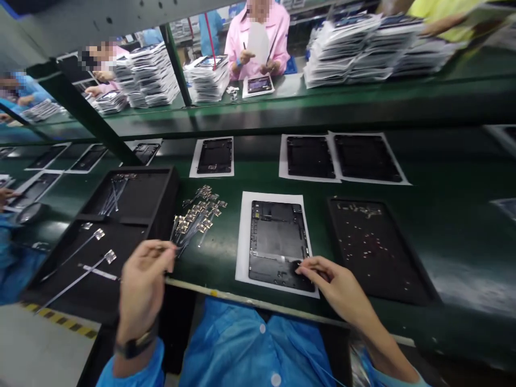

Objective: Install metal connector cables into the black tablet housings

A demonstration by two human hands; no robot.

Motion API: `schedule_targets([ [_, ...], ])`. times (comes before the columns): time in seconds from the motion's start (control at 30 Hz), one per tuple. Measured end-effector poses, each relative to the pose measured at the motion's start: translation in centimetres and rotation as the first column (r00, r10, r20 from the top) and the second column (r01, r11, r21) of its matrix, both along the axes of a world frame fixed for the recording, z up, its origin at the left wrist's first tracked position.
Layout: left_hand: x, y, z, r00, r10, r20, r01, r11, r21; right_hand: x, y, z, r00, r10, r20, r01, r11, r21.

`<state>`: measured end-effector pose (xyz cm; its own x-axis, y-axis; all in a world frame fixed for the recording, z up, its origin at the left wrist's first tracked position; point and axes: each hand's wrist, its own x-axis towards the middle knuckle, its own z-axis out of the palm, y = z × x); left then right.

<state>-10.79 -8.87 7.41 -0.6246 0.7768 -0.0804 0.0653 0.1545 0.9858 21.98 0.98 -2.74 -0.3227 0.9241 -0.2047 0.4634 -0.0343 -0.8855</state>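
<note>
My left hand (142, 277), with a dark band at the wrist, is raised near the table's front edge, thumb and fingers pinched together. What they hold, if anything, is too small to name. Just beyond them lies a pile of flex cables (197, 215) with small metallic connector boards. My right hand (332, 285) touches the lower right part of a black tablet housing (278, 236). Its fingertips are closed in a pinch there, and what is between them cannot be made out. Under the housing is a white sheet (244, 236).
A black divided tray (139, 228) with several cables stands at left. To the right lies a black foam tray (387, 258) with tiny parts. More housings (310, 156) on white sheets lie along the far strip. Opposite, a person in pink (258, 43) works beside stacked sheets (342, 54).
</note>
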Motion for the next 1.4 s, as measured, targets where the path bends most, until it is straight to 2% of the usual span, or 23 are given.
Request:
schedule_targets([
  [0.07, 3.4, 1.8, -1.9, 0.982, -0.07, 0.176, 0.063, 0.997, 0.045, 0.2, 0.1, 0.5, 0.999, 0.01, -0.054, -0.015, 0.996, -0.093],
  [0.13, 6.7, 3.6, -3.8, 0.918, -0.157, 0.363, 0.143, 0.988, 0.065, 0.3, 0.2, 1.1, 0.997, 0.03, -0.068, -0.039, 0.989, -0.144],
  [0.2, 9.5, 4.7, -5.4, 0.848, -0.222, 0.48, 0.226, 0.973, 0.051, 0.4, 0.3, 1.6, 0.997, 0.058, -0.055, -0.066, 0.985, -0.157],
  [0.33, 12.9, 5.7, -7.9, 0.779, -0.309, 0.546, 0.372, 0.928, -0.005, 0.4, 0.2, 1.6, 0.997, 0.071, 0.016, -0.069, 0.992, -0.104],
  [0.5, 15.1, 6.7, -9.7, 0.734, -0.349, 0.583, 0.456, 0.889, -0.041, 0.2, -0.1, 1.1, 0.998, 0.06, -0.03, -0.062, 0.994, -0.092],
  [0.67, 15.9, 7.0, -10.5, 0.718, -0.361, 0.595, 0.5, 0.862, -0.08, 0.0, 0.0, 0.9, 0.994, 0.086, -0.066, -0.093, 0.99, -0.102],
  [0.87, 15.9, 7.1, -10.4, 0.729, -0.397, 0.557, 0.543, 0.831, -0.118, 0.1, 0.3, 1.0, 0.99, 0.12, -0.072, -0.128, 0.984, -0.12],
  [1.1, 16.1, 7.0, -10.9, 0.719, -0.482, 0.501, 0.599, 0.795, -0.095, 0.3, 0.8, 1.3, 0.983, 0.18, -0.023, -0.181, 0.974, -0.139],
  [1.4, 16.8, 6.6, -10.6, 0.772, -0.453, 0.445, 0.551, 0.827, -0.114, 0.2, 1.0, 1.5, 0.982, 0.186, 0.016, -0.181, 0.969, -0.167],
])
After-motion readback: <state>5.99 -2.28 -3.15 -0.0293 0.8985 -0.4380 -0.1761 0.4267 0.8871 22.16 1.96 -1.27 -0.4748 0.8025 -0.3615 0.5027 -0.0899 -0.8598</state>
